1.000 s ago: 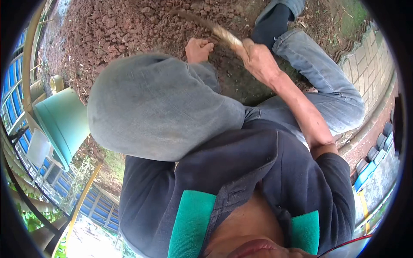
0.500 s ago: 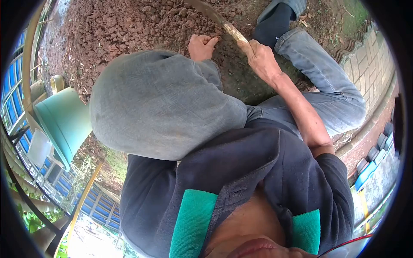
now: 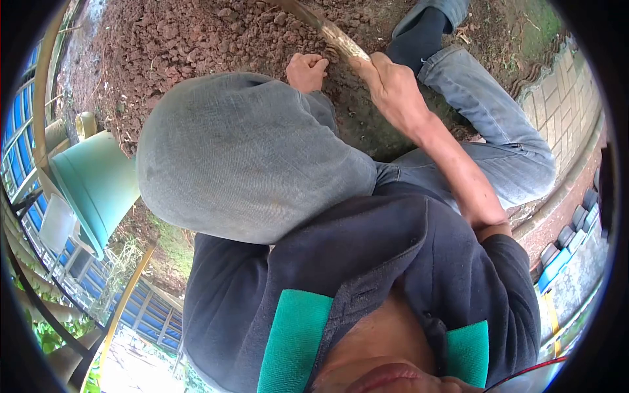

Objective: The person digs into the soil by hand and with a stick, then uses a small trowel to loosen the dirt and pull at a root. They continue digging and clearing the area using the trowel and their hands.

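My right hand (image 3: 394,84) is closed around the pale wooden handle (image 3: 344,43) of a long tool. Its dark blade-like part (image 3: 298,9) runs to the upper left and out of view, over loose brown soil (image 3: 196,39). Just beyond my raised knee, my left hand (image 3: 306,72) rests low at the soil with its fingers curled in. The fingertips are hidden, and whether they hold anything cannot be made out. The two hands are apart.
My bent legs in grey jeans (image 3: 242,150) fill the middle. A pale green bucket (image 3: 95,183) stands at the left, beside bamboo-like poles (image 3: 40,92). Paving bricks (image 3: 560,108) border the soil on the right, with dark pots (image 3: 580,213) farther off.
My right hand and the tool have shifted slightly to the left and up. My left hand has stayed nearly in place.
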Motion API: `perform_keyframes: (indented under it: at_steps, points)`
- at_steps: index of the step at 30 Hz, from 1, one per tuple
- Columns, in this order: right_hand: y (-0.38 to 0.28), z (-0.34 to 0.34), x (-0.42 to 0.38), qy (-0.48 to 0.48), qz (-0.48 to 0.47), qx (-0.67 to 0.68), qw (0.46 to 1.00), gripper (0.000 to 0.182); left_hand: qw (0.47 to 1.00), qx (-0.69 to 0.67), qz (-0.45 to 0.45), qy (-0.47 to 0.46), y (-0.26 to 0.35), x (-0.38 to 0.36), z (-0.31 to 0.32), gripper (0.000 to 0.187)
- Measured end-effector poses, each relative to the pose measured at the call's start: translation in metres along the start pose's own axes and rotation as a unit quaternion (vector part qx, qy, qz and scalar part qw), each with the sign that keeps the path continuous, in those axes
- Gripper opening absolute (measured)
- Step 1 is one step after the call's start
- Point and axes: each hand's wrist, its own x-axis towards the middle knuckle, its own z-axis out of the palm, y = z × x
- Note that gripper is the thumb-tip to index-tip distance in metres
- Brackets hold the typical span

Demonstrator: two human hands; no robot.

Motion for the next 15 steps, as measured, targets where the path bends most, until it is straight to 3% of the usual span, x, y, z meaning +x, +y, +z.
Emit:
perform_keyframes:
  at_steps: [1,4,5,8,9,12,13,15]
  points:
    - [-0.007,-0.001,-0.002,0.035,-0.066,-0.013,0.997,0.038,1.000,-0.006,-0.008,0.003,0.004,0.000,0.000,0.019]
    - [0.062,0.042,-0.018,0.009,-0.029,-0.106,0.994,0.039,0.998,0.064,0.007,-0.026,-0.009,0.002,-0.004,0.018]
    - [0.102,0.062,-0.021,-0.086,0.077,-0.162,0.980,0.041,0.994,0.100,0.023,-0.039,-0.012,0.009,-0.004,0.017]
    - [0.095,0.049,-0.009,-0.114,0.042,-0.140,0.983,0.034,0.997,0.074,0.009,-0.002,-0.008,0.003,-0.003,0.014]
    - [0.096,0.043,-0.002,-0.107,0.058,-0.066,0.990,0.036,0.996,0.086,0.014,0.006,-0.001,0.000,-0.003,0.014]
    - [0.091,0.035,-0.007,-0.025,-0.017,-0.055,0.998,0.036,0.994,0.067,0.084,0.021,-0.021,0.020,-0.004,0.016]
    - [0.082,0.036,-0.005,-0.002,0.092,-0.008,0.996,0.036,0.999,0.022,0.031,0.026,0.021,0.020,-0.025,0.015]
    - [0.063,0.031,-0.006,-0.014,0.088,0.001,0.996,0.034,0.972,0.114,0.159,0.129,0.017,0.068,-0.060,0.016]
